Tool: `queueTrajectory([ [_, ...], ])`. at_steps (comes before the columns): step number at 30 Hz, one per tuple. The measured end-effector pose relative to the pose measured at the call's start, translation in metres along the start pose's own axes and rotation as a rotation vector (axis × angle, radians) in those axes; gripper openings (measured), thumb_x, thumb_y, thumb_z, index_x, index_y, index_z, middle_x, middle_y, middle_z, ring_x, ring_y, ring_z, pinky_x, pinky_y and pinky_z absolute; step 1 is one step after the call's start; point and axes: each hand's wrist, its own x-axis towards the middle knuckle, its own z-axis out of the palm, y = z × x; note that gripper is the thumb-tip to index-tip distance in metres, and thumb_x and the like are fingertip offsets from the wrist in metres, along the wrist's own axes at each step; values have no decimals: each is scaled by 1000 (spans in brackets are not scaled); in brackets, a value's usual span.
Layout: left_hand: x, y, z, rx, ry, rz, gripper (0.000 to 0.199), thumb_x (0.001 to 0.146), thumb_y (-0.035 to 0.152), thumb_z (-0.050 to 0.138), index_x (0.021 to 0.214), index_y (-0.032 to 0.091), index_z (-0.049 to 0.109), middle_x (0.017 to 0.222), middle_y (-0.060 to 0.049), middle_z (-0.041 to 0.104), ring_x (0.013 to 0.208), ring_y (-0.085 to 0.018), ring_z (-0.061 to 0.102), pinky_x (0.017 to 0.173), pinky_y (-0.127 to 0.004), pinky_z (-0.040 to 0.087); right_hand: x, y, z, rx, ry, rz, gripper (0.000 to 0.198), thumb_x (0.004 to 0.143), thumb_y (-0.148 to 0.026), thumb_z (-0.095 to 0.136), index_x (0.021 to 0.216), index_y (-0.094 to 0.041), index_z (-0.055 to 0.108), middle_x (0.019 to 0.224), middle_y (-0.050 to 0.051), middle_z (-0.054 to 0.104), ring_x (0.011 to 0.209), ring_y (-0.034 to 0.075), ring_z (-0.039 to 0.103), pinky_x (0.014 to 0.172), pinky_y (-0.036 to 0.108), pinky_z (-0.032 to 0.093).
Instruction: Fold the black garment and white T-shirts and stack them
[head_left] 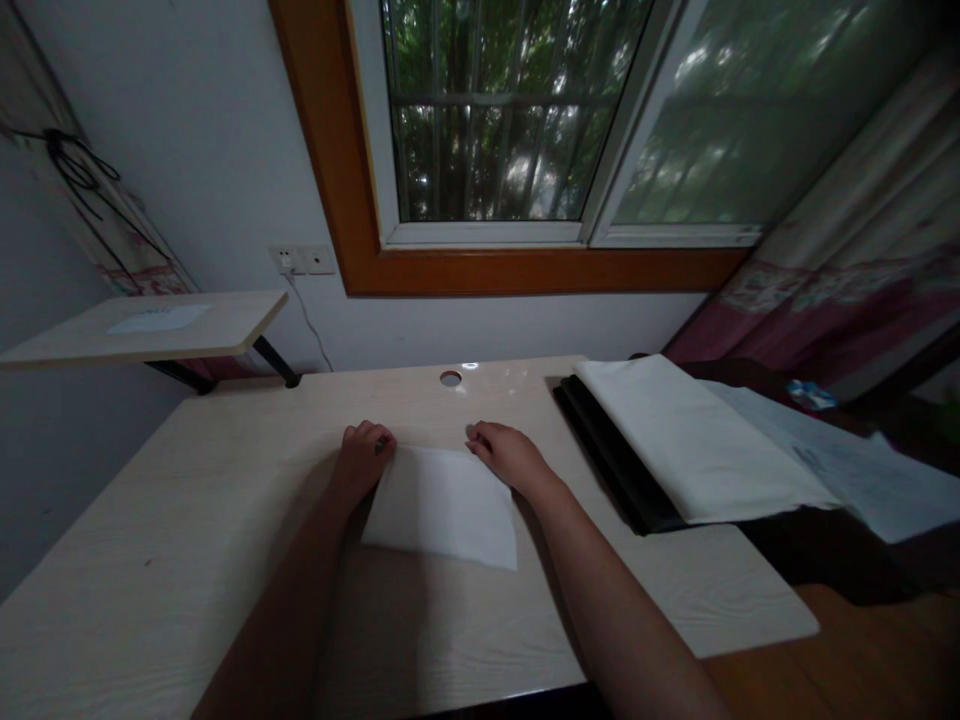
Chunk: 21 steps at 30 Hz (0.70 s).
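Observation:
A thin white sheet [450, 505], paper or cloth, is in front of me above the pale wood-grain desk [247, 470]. My left hand [362, 462] is closed in a pinch at its far left corner. Closed at the far right corner is my right hand [510, 455]. A small grey roundish spot shows at the fingertips of each hand; what it is I cannot make out. The sheet's near edge hangs loose between my forearms, slightly uneven.
To the right, a large white folded cloth [697, 440] lies over a black flat item [615, 455], beside a paler sheet [847, 450]. A raised shelf [225, 335] with a paper [159, 319] stands at the left. The desk has a cable hole [451, 378] below the window [510, 110].

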Motion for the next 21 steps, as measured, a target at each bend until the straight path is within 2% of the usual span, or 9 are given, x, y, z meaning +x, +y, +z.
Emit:
queueTrajectory([
  [6,0,0,1,21,3,-3,16,92,30,53,84,23,65,94,-6,68,93,-24,59,97,-44,41,-2,-21,-6,-73,189,-150,18,102,-28,52,101,-20,68,98,8,68,99,22,58,90,32,42],
  [12,1,-5,4,11,38,11,16,92,30,53,86,22,66,94,-6,68,96,-25,60,98,-45,41,-2,-35,8,32,109,-386,23,103,-32,52,118,-22,68,110,8,67,105,22,57,96,36,44],
  [21,0,-16,9,-61,113,-6,14,90,26,54,93,23,68,101,-7,67,103,-26,60,100,-46,44,1,-28,15,-2,20,-270,26,100,-40,60,114,-20,69,109,8,65,106,22,58,95,35,45],
])
